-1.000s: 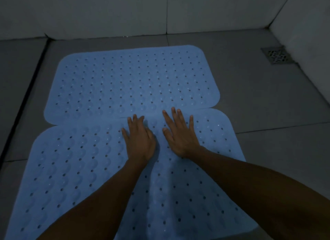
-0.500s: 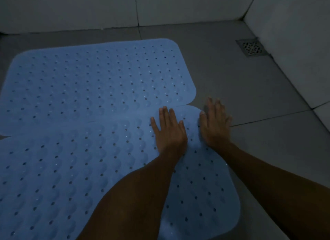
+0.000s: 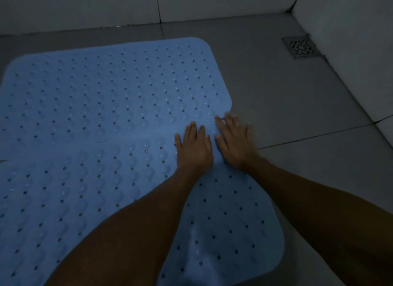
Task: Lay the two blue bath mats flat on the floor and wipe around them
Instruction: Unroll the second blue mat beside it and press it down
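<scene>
**Pressing down the seam at the right corner**

The 2 blue perforated rubber bath mats lie on the grey tiled floor (image 3: 297, 107), one beyond the other. The far mat (image 3: 110, 90) runs with its long axis left to right across my view and looks flat. The near mat (image 3: 74, 190) lies the same way, directly under my forearms, and its far edge meets the far mat's near edge along a seam that runs left to right; I cannot tell whether the edges only touch or overlap a little. Toward my body the near mat shows a pale raised ripple, so I judge it is not yet fully flat there.

Both my hands sit at the right end of that seam. My left hand (image 3: 194, 149) lies palm down on the near mat, fingers straight and close together, tips just short of the seam. My right hand (image 3: 235, 143) is just beside it, palm down with fingers spread, fingertips reaching over the seam to the far mat's rounded corner. Neither hand holds anything; both press flat.

The bare floor to be wiped lies to the right of my right hand, so that hand is the nearer one for it. A square metal floor drain (image 3: 301, 47) sits well apart, in the far right corner by the pale tiled wall (image 3: 212, 5). No cloth is in view
</scene>
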